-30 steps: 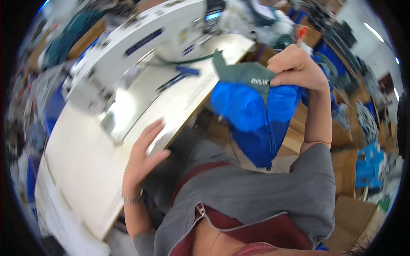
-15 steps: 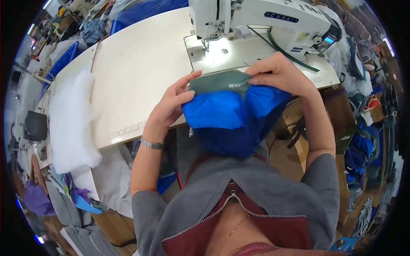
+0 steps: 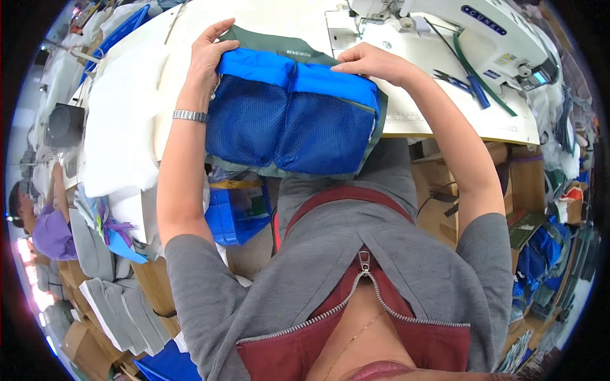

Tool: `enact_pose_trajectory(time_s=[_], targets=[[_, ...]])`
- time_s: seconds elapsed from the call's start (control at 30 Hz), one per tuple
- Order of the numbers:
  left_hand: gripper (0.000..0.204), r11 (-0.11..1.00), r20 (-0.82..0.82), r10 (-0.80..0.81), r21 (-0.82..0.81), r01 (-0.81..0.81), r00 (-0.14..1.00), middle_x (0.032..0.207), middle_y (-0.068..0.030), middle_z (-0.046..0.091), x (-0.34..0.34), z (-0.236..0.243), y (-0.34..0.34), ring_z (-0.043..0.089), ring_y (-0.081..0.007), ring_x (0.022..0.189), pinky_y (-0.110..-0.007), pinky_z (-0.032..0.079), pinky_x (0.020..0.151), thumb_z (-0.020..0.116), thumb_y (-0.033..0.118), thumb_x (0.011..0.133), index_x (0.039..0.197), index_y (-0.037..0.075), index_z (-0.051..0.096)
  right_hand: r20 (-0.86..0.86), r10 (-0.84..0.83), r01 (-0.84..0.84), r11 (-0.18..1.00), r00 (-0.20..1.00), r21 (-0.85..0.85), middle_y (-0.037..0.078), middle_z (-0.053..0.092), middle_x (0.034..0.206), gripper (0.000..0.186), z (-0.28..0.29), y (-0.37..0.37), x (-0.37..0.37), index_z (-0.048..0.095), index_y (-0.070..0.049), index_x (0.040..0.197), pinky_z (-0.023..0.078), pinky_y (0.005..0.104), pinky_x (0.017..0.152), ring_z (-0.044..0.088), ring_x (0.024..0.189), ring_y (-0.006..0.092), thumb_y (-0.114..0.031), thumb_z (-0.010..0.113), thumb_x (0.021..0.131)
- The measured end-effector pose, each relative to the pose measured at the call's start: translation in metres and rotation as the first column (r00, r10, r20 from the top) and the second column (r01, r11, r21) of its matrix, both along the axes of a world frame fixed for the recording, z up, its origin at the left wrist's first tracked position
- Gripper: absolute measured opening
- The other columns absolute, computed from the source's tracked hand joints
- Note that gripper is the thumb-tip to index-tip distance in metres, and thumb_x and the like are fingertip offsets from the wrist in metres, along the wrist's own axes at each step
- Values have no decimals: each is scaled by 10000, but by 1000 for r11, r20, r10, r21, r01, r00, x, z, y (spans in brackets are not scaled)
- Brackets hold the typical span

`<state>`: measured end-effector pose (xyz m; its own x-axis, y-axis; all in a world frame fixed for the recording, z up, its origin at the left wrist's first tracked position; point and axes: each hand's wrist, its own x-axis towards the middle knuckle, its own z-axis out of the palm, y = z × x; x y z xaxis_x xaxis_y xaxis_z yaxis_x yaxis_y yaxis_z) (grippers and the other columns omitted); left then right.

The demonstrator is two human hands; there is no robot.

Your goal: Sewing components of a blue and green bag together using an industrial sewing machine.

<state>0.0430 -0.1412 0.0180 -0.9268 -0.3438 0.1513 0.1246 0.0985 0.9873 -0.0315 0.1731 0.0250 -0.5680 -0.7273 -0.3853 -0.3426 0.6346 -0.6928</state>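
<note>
A dark green fabric panel (image 3: 270,42) with two blue mesh pockets (image 3: 248,117) is spread out at the table's front edge, its lower part hanging over my lap. The pockets have bright blue top bands, and a seam divides them. At the panel's upper left corner, my left hand (image 3: 206,56) pinches the green cloth between thumb and fingers. My right hand (image 3: 368,63) grips the upper edge toward the right, its fingertips on the blue band. Scissors with blue handles (image 3: 473,90) lie to the right, beyond my right forearm.
A white sewing machine (image 3: 470,25) stands at the far right of the pale table (image 3: 438,114), a green strip (image 3: 483,79) beside it. White wadding (image 3: 121,120) is piled on the left. Blue bags sit below the table. Another person in purple (image 3: 56,232) works at far left.
Both hands have shifted left and apart with the panel. Bunched before, it is now opened out, showing the mesh pockets. The scissors have come into sight, and the view has swung.
</note>
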Motion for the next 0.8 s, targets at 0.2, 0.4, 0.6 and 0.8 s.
enact_pose_trajectory(time_s=[0.2, 0.4, 0.6, 0.8], targets=[[487, 997, -8, -60, 47, 60, 998, 1279, -129, 586, -20, 2, -32, 624, -180, 981, -258, 537, 816, 678, -82, 768, 1238, 36, 621, 416, 30, 197, 849, 909, -491, 2, 633, 1002, 330, -8, 8, 8, 636, -57, 1088, 457, 211, 799, 564, 896, 50, -311, 676, 880], [476, 995, -86, -49, 79, 56, 995, 1215, -111, 612, -32, -4, -23, 638, -181, 922, -268, 551, 761, 672, -109, 759, 1216, 14, 619, -139, -222, 151, 904, 965, -399, 117, 709, 936, 457, -30, 18, 11, 688, -59, 1139, 505, 302, 813, 662, 864, 190, -318, 734, 765], [419, 951, -82, -52, 300, 74, 995, 1173, -102, 615, -29, -18, -21, 633, -184, 947, -265, 545, 786, 661, -124, 780, 1174, 12, 620, -302, -314, 292, 949, 900, -116, 75, 627, 678, 298, -3, 26, 37, 713, -28, 898, 470, 310, 656, 594, 646, 166, -306, 730, 792], [483, 923, -72, -35, 381, 60, 997, 1144, -134, 636, -26, -23, -18, 624, -194, 972, -294, 535, 836, 669, -105, 801, 1256, 27, 577, -674, -145, 215, 976, 724, 22, 143, 687, 792, 378, -2, 31, 45, 716, -72, 944, 516, 402, 693, 669, 760, 309, -423, 690, 806]])
